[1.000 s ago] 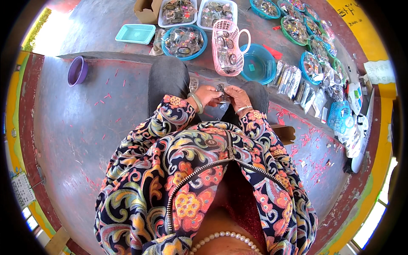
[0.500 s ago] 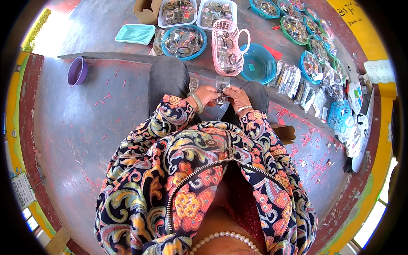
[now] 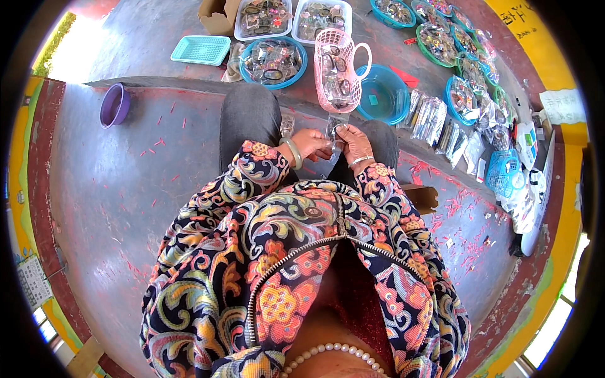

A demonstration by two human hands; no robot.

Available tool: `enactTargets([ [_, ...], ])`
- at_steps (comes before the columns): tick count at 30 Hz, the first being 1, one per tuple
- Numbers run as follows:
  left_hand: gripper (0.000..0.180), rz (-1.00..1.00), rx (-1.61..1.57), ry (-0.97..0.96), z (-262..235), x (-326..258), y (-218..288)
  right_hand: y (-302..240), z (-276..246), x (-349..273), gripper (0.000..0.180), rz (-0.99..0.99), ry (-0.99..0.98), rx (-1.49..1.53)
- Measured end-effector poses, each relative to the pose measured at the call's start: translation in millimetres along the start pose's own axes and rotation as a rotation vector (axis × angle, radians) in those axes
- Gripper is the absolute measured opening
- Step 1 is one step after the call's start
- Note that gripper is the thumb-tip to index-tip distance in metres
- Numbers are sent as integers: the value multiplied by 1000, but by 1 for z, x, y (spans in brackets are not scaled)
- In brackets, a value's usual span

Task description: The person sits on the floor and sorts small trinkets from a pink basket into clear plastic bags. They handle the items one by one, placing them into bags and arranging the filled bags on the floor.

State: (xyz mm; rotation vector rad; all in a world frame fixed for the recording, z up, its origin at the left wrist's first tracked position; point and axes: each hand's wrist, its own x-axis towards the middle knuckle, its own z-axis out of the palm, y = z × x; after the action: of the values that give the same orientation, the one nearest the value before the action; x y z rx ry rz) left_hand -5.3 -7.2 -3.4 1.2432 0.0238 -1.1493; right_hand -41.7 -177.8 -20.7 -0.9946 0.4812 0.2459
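Observation:
Between my knees, a small clear plastic bag point(image 3: 332, 130) with something dark inside is held up near the pink basket. My right hand point(image 3: 355, 142) pinches the bag's right side between thumb and fingers. My left hand point(image 3: 311, 143) is closed, its fingertips at the bag's lower left edge; what exactly they grip is too small to make out. More clear film hangs below the hands. Just beyond stands the long pink basket point(image 3: 320, 75), holding bagged dark oval items. Another small clear packet point(image 3: 287, 124) lies beside my left wrist.
Ahead are a blue basin point(image 3: 394, 101), a blue round basket point(image 3: 302, 66) of bagged items, two white trays point(image 3: 294, 25) and a turquoise tray point(image 3: 200, 50). Several filled baskets and packet rows point(image 3: 428, 120) stand right. A purple basin point(image 3: 115, 106) sits left; red scraps litter the floor.
The bag has turned and shifted slightly to the right with my right hand. My left hand's fingers have slipped lower along the bag.

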Motion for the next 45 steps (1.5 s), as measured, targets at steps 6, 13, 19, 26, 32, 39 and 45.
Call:
enactTargets([
  [6, 21, 109, 183, 23, -2, 1, 0, -3, 2, -1, 11, 140, -166, -22],
  [13, 21, 123, 314, -3, 1, -1, 0, -2, 5, -6, 10, 134, -79, -10],
  [19, 21, 123, 330, -62, -3, 2, -1, 5, 0, -4, 11, 94, -21, -18],
  [26, 24, 220, 195, 205, 0, 3, -3, 1, -3, -1, 10, 145, -48, -100],
  [32, 24, 216, 93, 185, -6, 9, -7, 7, -4, -1, 12, 129, -166, -329],
  [39, 18, 252, -45, 297, -10, 9, -7, -4, 11, -9, 17, 205, -111, -265],
  [45, 17, 242, -88, 260, -14, 11, -10, 1, 6, -7, 20, 78, -138, -315],
])
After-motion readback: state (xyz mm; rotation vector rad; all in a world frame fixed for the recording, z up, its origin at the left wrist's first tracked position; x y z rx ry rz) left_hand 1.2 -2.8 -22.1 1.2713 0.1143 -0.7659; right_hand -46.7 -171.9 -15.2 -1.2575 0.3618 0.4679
